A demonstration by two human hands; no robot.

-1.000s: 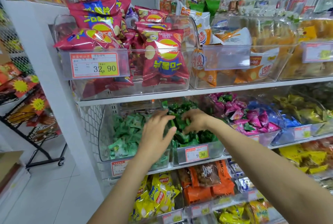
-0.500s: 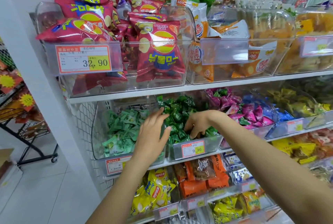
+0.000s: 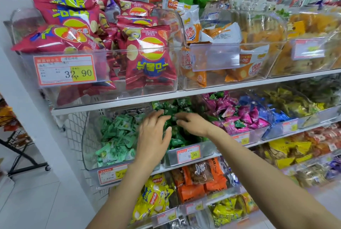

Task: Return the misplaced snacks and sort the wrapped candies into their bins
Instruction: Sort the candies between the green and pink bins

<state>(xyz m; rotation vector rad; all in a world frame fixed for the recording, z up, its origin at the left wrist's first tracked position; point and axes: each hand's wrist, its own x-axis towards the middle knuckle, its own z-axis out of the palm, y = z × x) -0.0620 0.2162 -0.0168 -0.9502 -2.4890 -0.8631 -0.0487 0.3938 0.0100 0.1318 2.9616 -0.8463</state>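
My left hand [image 3: 154, 136] lies spread over the heap of dark green wrapped candies [image 3: 178, 141] in their clear plastic bin [image 3: 206, 150]. My right hand [image 3: 192, 123] reaches in from the right - whether it is pinching one, I cannot tell. The heap sits directly under both hands - right nearer.

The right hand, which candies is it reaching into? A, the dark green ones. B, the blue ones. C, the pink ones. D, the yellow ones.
A: the right hand lies on the dark green candies, just behind the 9.90 price tag; the pink candies lie further to the right, apart from it.
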